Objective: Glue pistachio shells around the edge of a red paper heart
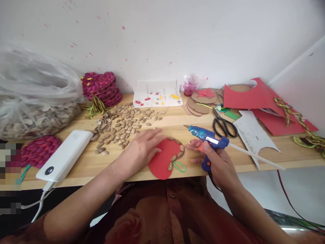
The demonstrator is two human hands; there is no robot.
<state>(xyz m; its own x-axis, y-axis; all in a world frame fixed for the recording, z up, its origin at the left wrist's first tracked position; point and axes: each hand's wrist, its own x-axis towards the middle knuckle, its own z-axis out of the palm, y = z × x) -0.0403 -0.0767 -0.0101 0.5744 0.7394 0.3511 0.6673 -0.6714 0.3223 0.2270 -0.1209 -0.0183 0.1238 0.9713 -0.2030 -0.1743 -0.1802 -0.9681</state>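
- Right hand (219, 164): clasped around the glue gun (213, 139), nozzle (186, 126) leftward, presumably clear of the fingers.
- Left hand (142, 147): fingers extended, grasping nothing, over the red card (160, 161) at the table's (175, 117) near edge, probably steadying it.
- Count: one gun, one card, one green loop (185, 165), one scissors (219, 117); at least six shells (180, 155) on the card.

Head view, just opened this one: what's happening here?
A person sits or stands at a wooden table, the right hand holding a blue glue gun. The left hand is spread over the upper left of a red cutout. Brown shells line part of the cutout's right side; its visible lower left edge has none. More loose shells lie scattered beyond the left hand.
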